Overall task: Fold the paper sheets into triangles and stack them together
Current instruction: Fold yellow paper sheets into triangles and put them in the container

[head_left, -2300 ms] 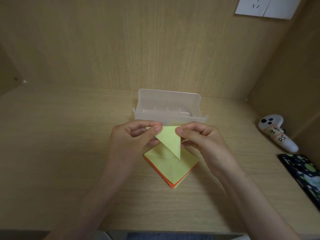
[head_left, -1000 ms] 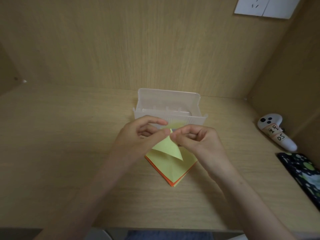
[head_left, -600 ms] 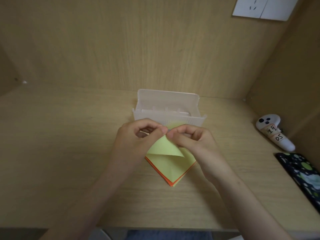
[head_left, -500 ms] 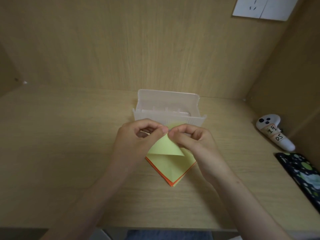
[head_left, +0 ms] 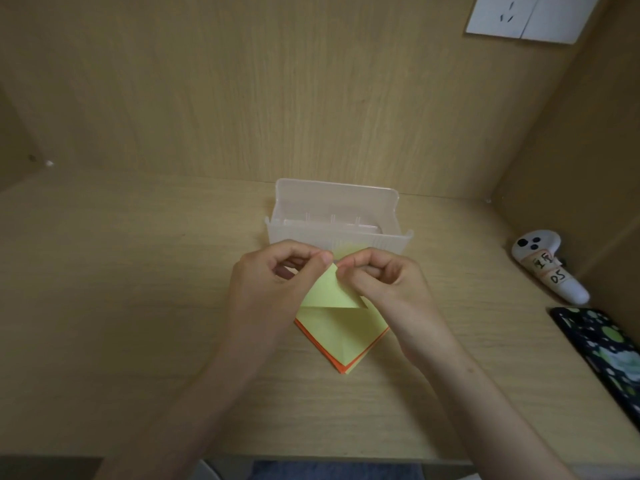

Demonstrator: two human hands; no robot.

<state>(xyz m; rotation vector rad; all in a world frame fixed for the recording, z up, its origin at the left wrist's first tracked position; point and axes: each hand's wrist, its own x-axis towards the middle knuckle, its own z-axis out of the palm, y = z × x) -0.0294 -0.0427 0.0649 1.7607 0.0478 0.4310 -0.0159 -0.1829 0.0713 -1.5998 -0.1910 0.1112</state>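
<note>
A yellow paper sheet folded into a triangle [head_left: 329, 292] is held just above a stack of square sheets [head_left: 341, 336], yellow on top with orange edges showing beneath. My left hand [head_left: 273, 292] pinches the triangle's upper corner from the left. My right hand [head_left: 384, 285] pinches the same corner from the right, fingers curled. The two hands nearly touch at the tip. The triangle's long folded edge lies level across the stack. The stack's near corner points toward me.
A translucent plastic box [head_left: 337, 220] stands just behind the hands. A white controller [head_left: 550, 268] and a dark patterned phone [head_left: 602, 351] lie at the right. Wooden walls close off the back and right side. A white wall socket [head_left: 530, 15] is at the upper right.
The folded triangle has turned from hanging point-down to lying with its long edge level over the stack. Both hands have drawn together at its top corner.
</note>
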